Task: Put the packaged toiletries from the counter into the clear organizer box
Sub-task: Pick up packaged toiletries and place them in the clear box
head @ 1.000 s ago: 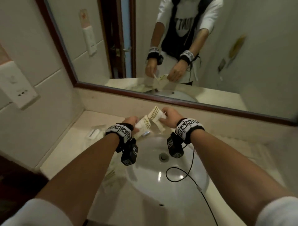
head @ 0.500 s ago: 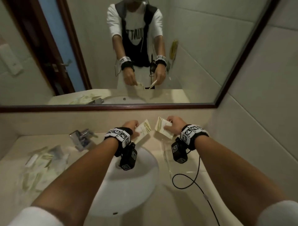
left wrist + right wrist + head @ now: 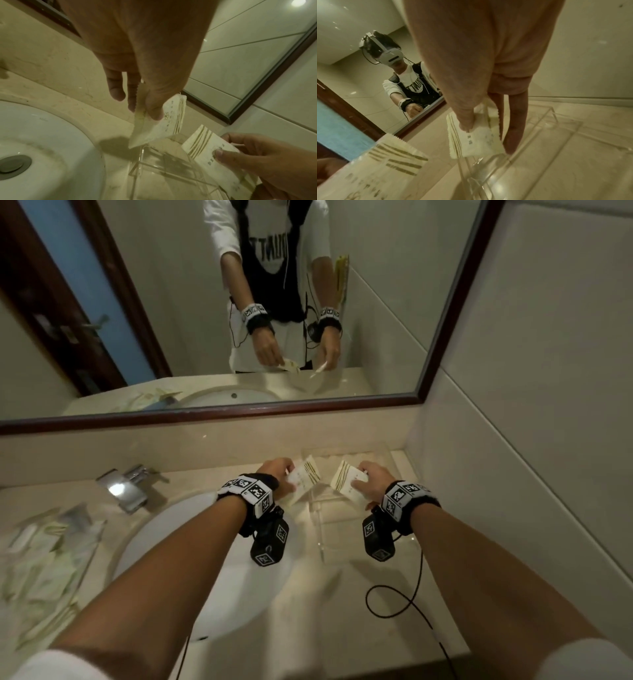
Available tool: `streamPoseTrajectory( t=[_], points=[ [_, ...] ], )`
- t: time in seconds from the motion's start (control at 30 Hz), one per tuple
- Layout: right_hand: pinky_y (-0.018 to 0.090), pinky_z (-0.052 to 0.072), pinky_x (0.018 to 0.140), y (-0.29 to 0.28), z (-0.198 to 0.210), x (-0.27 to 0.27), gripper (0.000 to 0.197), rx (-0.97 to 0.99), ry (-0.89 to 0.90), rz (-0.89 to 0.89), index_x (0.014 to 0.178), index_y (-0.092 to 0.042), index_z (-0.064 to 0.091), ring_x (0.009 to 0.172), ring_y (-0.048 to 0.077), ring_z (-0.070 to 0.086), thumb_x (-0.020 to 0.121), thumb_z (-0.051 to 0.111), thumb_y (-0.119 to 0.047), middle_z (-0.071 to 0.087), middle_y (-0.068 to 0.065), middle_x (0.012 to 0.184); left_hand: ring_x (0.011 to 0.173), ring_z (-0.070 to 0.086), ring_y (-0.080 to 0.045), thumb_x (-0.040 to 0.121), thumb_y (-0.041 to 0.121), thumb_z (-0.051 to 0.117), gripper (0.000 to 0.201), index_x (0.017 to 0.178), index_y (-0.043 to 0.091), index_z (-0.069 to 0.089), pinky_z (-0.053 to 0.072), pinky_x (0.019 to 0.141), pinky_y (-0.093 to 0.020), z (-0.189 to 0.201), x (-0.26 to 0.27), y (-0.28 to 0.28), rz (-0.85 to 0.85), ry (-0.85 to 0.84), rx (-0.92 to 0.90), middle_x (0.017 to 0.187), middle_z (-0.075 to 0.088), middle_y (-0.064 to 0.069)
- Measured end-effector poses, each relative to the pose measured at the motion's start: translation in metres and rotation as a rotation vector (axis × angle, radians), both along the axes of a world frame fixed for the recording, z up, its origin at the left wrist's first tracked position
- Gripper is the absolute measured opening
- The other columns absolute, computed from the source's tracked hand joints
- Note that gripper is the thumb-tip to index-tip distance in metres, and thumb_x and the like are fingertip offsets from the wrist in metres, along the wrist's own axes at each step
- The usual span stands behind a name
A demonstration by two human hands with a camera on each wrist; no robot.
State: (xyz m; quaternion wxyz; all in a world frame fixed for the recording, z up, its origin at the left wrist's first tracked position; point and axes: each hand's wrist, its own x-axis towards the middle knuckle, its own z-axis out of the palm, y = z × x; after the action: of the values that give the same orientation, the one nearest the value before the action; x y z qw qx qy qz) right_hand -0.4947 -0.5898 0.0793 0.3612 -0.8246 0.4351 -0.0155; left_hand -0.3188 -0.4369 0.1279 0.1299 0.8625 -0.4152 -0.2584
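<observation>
My left hand pinches a cream toiletry packet with olive stripes between thumb and fingers, just left of the clear organizer box. My right hand pinches a second striped packet over the box's left part. In the right wrist view this packet hangs just above the box's clear rim, the other packet close at lower left. The left wrist view shows both packets above the box's clear walls.
The white sink basin lies left of the box, with a chrome tap behind it. Several more packets are heaped on the counter at far left. A mirror stands behind and a tiled wall closes the right side.
My view has swung from the left counter to the right corner. Both hands have carried their packets apart and over toward the clear box, and have dropped closer to it.
</observation>
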Motion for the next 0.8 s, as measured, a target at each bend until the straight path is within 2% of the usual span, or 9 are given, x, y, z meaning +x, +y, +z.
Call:
streamPoseTrajectory(
  t=[0.1, 0.17, 0.27, 0.37, 0.4, 0.5, 0.6, 0.7, 0.8],
  points=[
    [0.031, 0.045, 0.077, 0.0, -0.017, -0.006, 0.02, -0.002, 0.069, 0.029, 0.099, -0.013, 0.05, 0.104, 0.032, 0.06, 0.088, 0.065, -0.021, 0.062, 0.015, 0.114, 0.102, 0.062, -0.031, 0.079, 0.012, 0.069, 0.02, 0.091, 0.017, 0.055, 0.052, 0.086, -0.037, -0.005, -0.003, 0.0, 0.019, 0.003, 0.017, 0.113, 0.064, -0.014],
    [0.028, 0.04, 0.076, 0.001, -0.029, -0.009, 0.024, 0.029, 0.099, 0.038, 0.096, -0.015, 0.045, 0.1, 0.028, 0.057, 0.087, 0.067, -0.02, 0.06, 0.014, 0.113, 0.102, 0.062, -0.031, 0.079, 0.013, 0.069, 0.02, 0.093, 0.017, 0.055, 0.052, 0.085, -0.036, -0.008, -0.004, 0.001, 0.027, 0.005, 0.035, 0.113, 0.064, -0.013],
    [0.029, 0.043, 0.075, 0.002, -0.045, -0.01, 0.029, 0.054, 0.111, 0.035, 0.095, -0.018, 0.046, 0.092, 0.025, 0.055, 0.082, 0.072, -0.02, 0.06, 0.011, 0.113, 0.101, 0.062, -0.03, 0.079, 0.015, 0.069, 0.02, 0.095, 0.017, 0.056, 0.051, 0.081, -0.034, -0.014, -0.003, 0.002, 0.043, -0.001, 0.049, 0.112, 0.064, -0.012],
    [0.04, 0.056, 0.078, 0.004, -0.053, -0.005, 0.031, 0.082, 0.051, -0.032, 0.094, -0.016, 0.052, 0.095, 0.029, 0.063, 0.076, 0.077, -0.02, 0.062, 0.011, 0.108, 0.098, 0.062, -0.029, 0.079, 0.017, 0.069, 0.02, 0.094, 0.018, 0.056, 0.051, 0.079, -0.034, -0.021, -0.002, 0.004, 0.065, 0.004, 0.071, 0.111, 0.063, -0.011],
    [0.041, 0.057, 0.08, 0.004, -0.056, -0.004, 0.032, 0.098, 0.028, -0.074, 0.095, -0.015, 0.054, 0.096, 0.03, 0.063, 0.074, 0.079, -0.02, 0.062, 0.012, 0.108, 0.098, 0.062, -0.029, 0.079, 0.017, 0.069, 0.02, 0.094, 0.018, 0.056, 0.051, 0.08, -0.034, -0.023, -0.002, 0.004, 0.07, 0.007, 0.08, 0.111, 0.063, -0.011],
    [0.027, 0.047, 0.08, 0.007, -0.071, -0.002, 0.035, 0.107, 0.012, -0.169, 0.1, -0.01, 0.057, 0.106, 0.028, 0.059, 0.076, 0.079, -0.023, 0.059, 0.013, 0.117, 0.089, 0.059, -0.026, 0.079, 0.016, 0.069, 0.019, 0.092, 0.02, 0.056, 0.048, 0.073, -0.031, -0.033, -0.001, 0.003, 0.079, 0.026, 0.098, 0.108, 0.064, -0.01],
    [0.028, 0.045, 0.085, 0.007, -0.086, -0.001, 0.042, 0.176, -0.007, -0.255, 0.109, -0.006, 0.059, 0.111, 0.03, 0.058, 0.079, 0.078, -0.027, 0.059, 0.017, 0.124, 0.086, 0.056, -0.024, 0.08, 0.015, 0.068, 0.018, 0.09, 0.02, 0.054, 0.044, 0.071, -0.028, -0.041, -0.001, 0.0, 0.078, 0.043, 0.112, 0.101, 0.062, -0.008],
    [0.026, 0.042, 0.085, 0.004, -0.095, 0.001, 0.051, 0.288, -0.023, -0.368, 0.12, 0.003, 0.059, 0.114, 0.031, 0.058, 0.082, 0.075, -0.027, 0.061, 0.018, 0.122, 0.095, 0.06, -0.028, 0.08, 0.016, 0.068, 0.021, 0.097, 0.017, 0.057, 0.046, 0.073, -0.029, -0.047, -0.001, -0.002, 0.075, 0.048, 0.142, 0.108, 0.063, -0.01],
    [0.033, 0.05, 0.088, 0.001, -0.109, 0.004, 0.038, 0.372, -0.089, -0.472, 0.106, -0.001, 0.068, 0.102, 0.031, 0.064, 0.083, 0.071, -0.031, 0.068, 0.015, 0.105, 0.092, 0.059, -0.027, 0.08, 0.015, 0.068, 0.026, 0.104, 0.013, 0.058, 0.044, 0.071, -0.028, -0.053, 0.001, -0.004, 0.075, 0.051, 0.158, 0.111, 0.064, -0.012]
  ],
)
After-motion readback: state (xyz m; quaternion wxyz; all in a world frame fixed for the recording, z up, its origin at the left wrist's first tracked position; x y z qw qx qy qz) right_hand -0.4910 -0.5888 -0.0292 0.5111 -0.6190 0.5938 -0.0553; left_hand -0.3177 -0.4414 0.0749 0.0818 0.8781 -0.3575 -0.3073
